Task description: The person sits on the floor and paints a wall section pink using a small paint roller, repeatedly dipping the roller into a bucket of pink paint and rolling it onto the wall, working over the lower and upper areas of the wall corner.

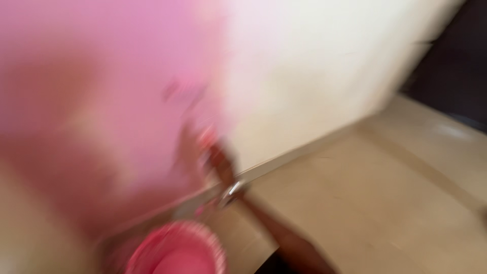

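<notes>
one hand [215,152], with a bracelet [232,192] at its wrist, reaches up against a pink cloth [101,91]; which hand it is and whether it grips cannot be told through the blur; the forearm rises from the bottom edge; the cloth fills the left half; a round pink thing [177,251] sits at the bottom; a cream wall [324,66] and tan floor [380,203] lie to the right

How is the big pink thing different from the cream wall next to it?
The pink cloth fills the left side, while the cream wall stands on the right. The cloth is bright pink with darker reddish patches; the wall is plain pale cream. The cloth runs down toward a pink ruffled rim; the wall ends at the tan floor. Both are heavily blurred.
</notes>
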